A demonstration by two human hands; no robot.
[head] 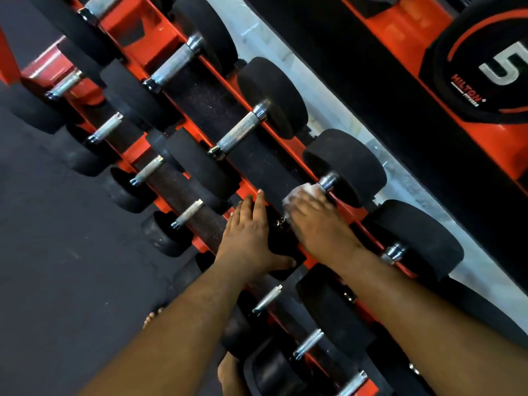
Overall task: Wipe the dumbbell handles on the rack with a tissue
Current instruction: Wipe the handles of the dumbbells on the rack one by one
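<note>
In the head view, the right hand point(311, 221) wraps a white tissue point(300, 194) around a dumbbell handle point(328, 182) on the red rack point(160, 38), fingers curled over it so the paper stays pressed to the metal. At nine o'clock from it, the left hand point(248, 238) lies with straight fingers on that dumbbell's near black head point(283, 241), probably to stop it rolling. Bare handles run toward eleven o'clock.

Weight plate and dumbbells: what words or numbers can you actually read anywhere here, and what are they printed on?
"HILTON": red letters on the black weight plate at the top right.
"FITNESS": small letters just under it, blurred, so a likely reading only.
"5": large grey numeral on the same plate, cut off by the picture edge.
Dumbbells: no readable markings.
</note>
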